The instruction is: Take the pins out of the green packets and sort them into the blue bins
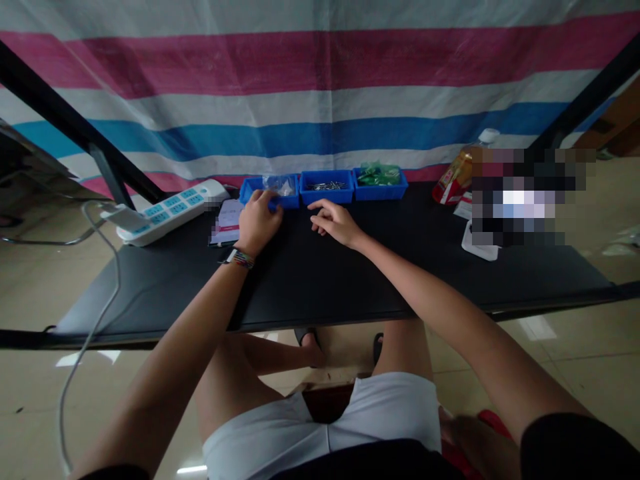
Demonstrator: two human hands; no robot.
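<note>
My left hand (260,223) is at the front of the left blue bin (244,195), its fingers bent over the rim and the thumb apart from them. Some fingertips are hidden, and I see nothing held. Clear plastic bags (280,185) lie in that bin. My right hand (337,223) is over the black tabletop, in front of the middle blue bin (327,196), which holds small metal pieces like screws (325,186). Its index finger stretches out while the others curl loosely, with nothing visible between them. The right blue bin (381,193) contains green plastic packets (379,175).
A white power strip (175,210) with a plugged-in cable (119,267) lies left on the black table (300,287), beside a paper booklet (229,220). At right are a drink bottle (455,177), a small white object (479,243) and a blurred-out area. A striped sheet (320,60) hangs behind.
</note>
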